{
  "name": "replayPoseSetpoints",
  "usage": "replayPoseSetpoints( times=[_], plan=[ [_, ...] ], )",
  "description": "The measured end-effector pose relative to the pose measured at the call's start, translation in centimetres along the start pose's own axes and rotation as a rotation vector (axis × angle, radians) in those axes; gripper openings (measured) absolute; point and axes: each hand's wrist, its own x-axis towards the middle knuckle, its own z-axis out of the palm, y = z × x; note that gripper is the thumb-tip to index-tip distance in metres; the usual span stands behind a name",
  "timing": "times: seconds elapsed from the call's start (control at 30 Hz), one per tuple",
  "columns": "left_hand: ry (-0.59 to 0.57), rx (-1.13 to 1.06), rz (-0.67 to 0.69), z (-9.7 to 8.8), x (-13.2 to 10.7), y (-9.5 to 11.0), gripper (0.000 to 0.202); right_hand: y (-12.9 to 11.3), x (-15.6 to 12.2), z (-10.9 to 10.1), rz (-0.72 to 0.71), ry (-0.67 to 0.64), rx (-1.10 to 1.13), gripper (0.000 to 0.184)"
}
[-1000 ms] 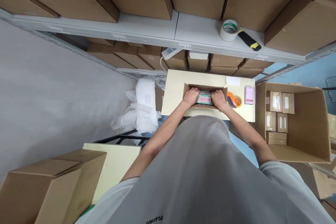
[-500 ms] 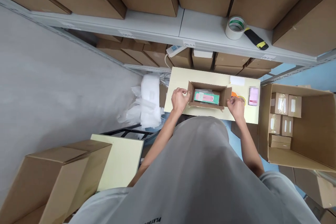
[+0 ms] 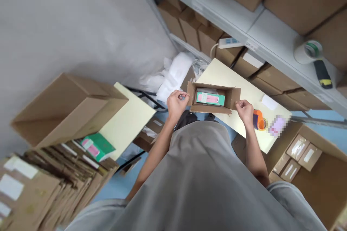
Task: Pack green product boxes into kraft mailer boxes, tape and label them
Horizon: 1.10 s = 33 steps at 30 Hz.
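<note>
landmark cream worktable [image 3: 230,74] | grey shelving [image 3: 282,36]: behind worktable | grey wall [image 3: 94,18]: left of worktable | smaller cream table [image 3: 132,115]: left of worktable | blue floor [image 3: 121,184]: below worktable

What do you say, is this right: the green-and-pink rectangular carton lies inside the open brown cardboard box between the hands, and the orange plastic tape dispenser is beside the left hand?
Not quite: the orange plastic tape dispenser is beside the right hand, as the head view shows. The green-and-pink rectangular carton does lie inside the open brown cardboard box between the hands.
</note>
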Motion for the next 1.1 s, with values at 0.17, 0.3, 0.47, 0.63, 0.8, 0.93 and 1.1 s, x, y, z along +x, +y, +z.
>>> replayPoseSetpoints(
  times=[0.17,0.3,0.47,0.63,0.8,0.93,1.1],
  plan=[
    [0.235,-0.096,-0.238,-6.3,-2.4,-5.8,0.010,-8.2,-0.2,5.5,-0.201,-0.203,-0.021,0.030],
    [0.406,-0.127,-0.404,-10.7,-4.8,-10.9,0.011,-14.6,-2.2,10.8,-0.345,-0.296,-0.049,0.030],
    [0.563,-0.158,-0.547,-17.5,-8.4,-18.7,0.013,-22.1,-6.8,19.1,-0.512,-0.394,-0.089,0.029],
    [0.678,-0.154,-0.708,-23.8,-11.5,-27.0,0.013,-28.5,-12.5,28.8,-0.649,-0.522,-0.096,0.030],
    [0.705,-0.197,-0.841,-28.5,-13.7,-34.5,0.015,-32.4,-17.7,37.2,-0.702,-0.612,-0.142,0.029],
    [0.727,-0.180,-0.870,-31.0,-14.8,-38.3,0.014,-34.3,-21.0,41.8,-0.703,-0.661,-0.192,0.028],
    [0.697,-0.110,-0.865,-30.7,-14.6,-39.3,0.011,-35.8,-23.7,45.4,-0.728,-0.709,-0.266,0.027]
  ],
)
